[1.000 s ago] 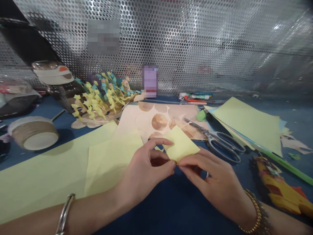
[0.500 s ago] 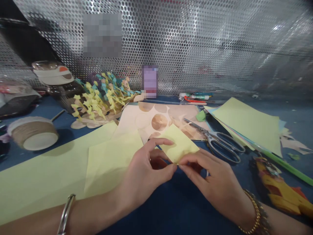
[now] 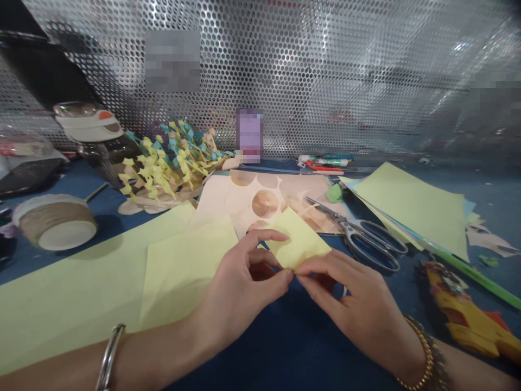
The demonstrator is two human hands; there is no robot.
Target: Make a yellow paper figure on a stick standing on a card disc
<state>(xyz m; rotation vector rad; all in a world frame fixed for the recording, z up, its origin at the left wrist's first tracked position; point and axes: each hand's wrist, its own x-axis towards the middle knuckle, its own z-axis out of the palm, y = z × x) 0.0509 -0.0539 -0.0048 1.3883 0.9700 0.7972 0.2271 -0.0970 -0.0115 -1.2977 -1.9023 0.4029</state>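
A small square of yellow paper is held up in front of me, one corner pointing toward me. My left hand pinches it near that bottom corner with the thumb, its index finger lying over the paper's left side. My right hand grips the same corner from the right between thumb and fingers. Both thumbs nearly meet there; whether the corner is folded is hidden by the fingertips. Larger yellow sheets lie under and beside my left forearm.
Scissors lie just beyond my right hand. A stack of coloured paper and a yellow tool are at the right. Cut pink paper, paper-star strands, a twine roll and a phone stand farther back.
Almost nothing differs. Both hands keep their pinch on the paper square, with only a very slight shift of the fingers and the paper.
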